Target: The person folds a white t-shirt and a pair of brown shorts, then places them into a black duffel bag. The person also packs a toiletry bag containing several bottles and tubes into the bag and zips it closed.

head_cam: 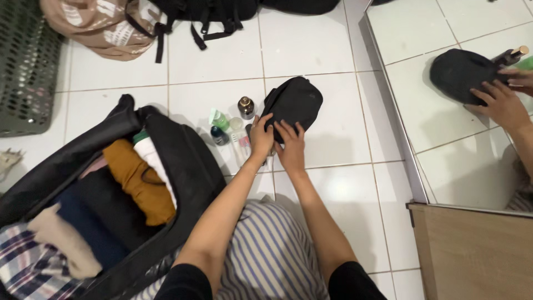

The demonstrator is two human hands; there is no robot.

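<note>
Black pouch (294,103) — just one of it — lies on the white tile floor (311,44), and every place told from now on is counted from this pouch. Two hands are on its near end. One left hand (261,136) rests its fingers on the pouch's lower left corner, and one right hand (291,147) presses just beside it, on the near edge. Both hands touch each other at the thumbs. Fingers of each hand are bent and lie on the cloth, but I cannot tell if either grip is closed around a fold or only pushing on it.

Left of the pouch, close by, stands a small bunch of bottles and tubes: one brown bottle (246,107) with a dark cap, one green tube (219,119), one dark blue round bottle (219,135) and one white tube (240,145). More small things may hide under the hands.

Farther left lies one open black suitcase (183,161) — in it are folded clothes, with one mustard piece (139,180) on top. Right of the pouch stands one mirror (438,111), which shows the pouch and hands again. Far up and left sit one tan bag (100,25) and one green basket (25,66).
</note>
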